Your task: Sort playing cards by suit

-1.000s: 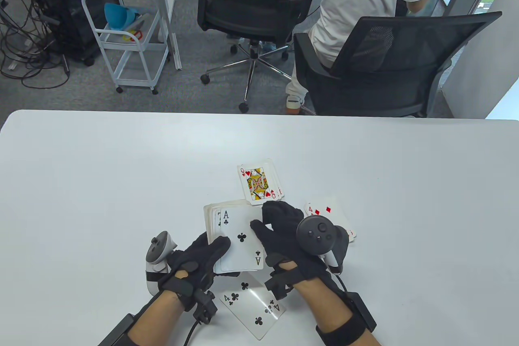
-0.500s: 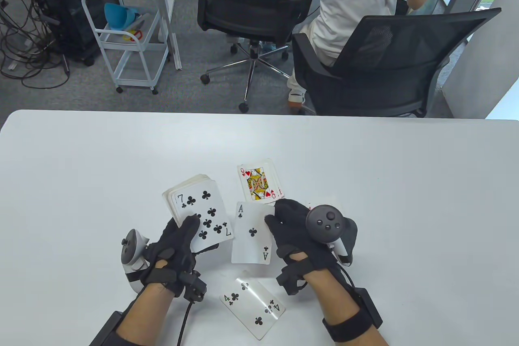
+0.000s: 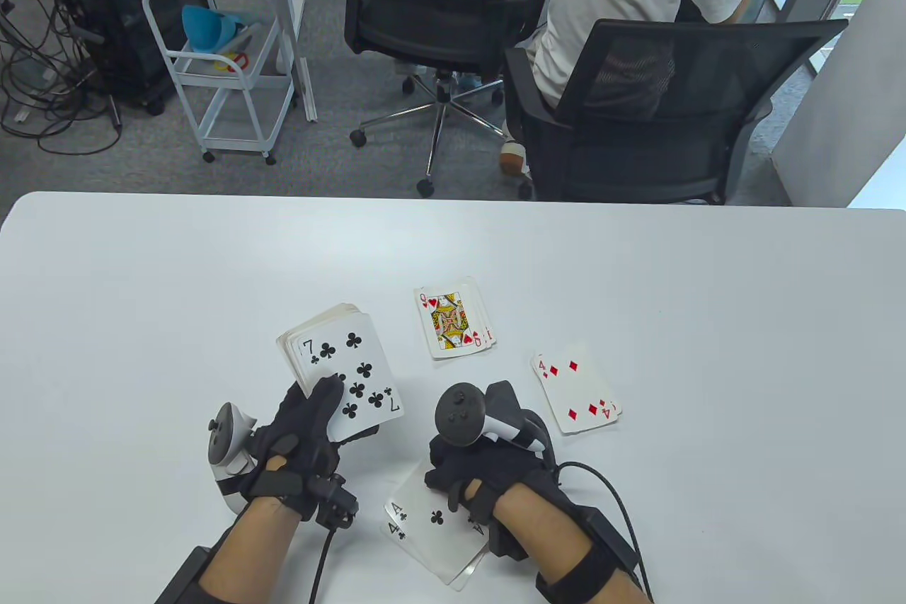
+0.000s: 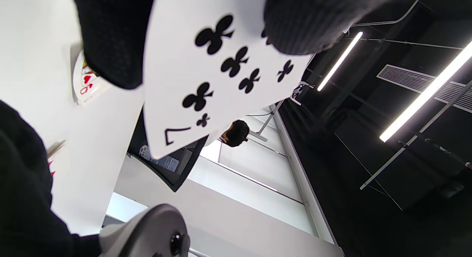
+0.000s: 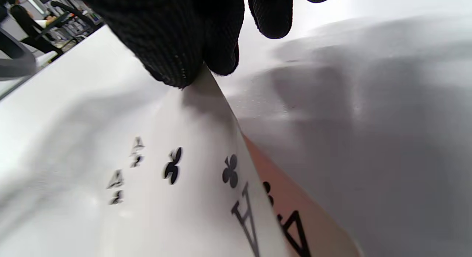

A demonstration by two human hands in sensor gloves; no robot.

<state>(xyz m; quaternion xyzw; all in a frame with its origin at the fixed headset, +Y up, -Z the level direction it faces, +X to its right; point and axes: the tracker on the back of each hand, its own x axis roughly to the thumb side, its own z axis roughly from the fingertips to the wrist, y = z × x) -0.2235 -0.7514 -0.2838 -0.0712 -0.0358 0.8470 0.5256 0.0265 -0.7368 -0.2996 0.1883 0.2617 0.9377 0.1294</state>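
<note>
The right hand [image 3: 488,469] pinched the ace of clubs [image 3: 435,526] over the four of clubs [image 3: 393,531] on the surface [image 3: 141,292]; skewed release could scatter that pile; the left hand [image 3: 301,434], beside it, gripped the deck [image 3: 340,367], which could fan loose.

White table [image 3: 141,292], queen-of-hearts pile [image 3: 453,317], four of diamonds [image 3: 575,388], club cards [image 3: 435,533]
</note>
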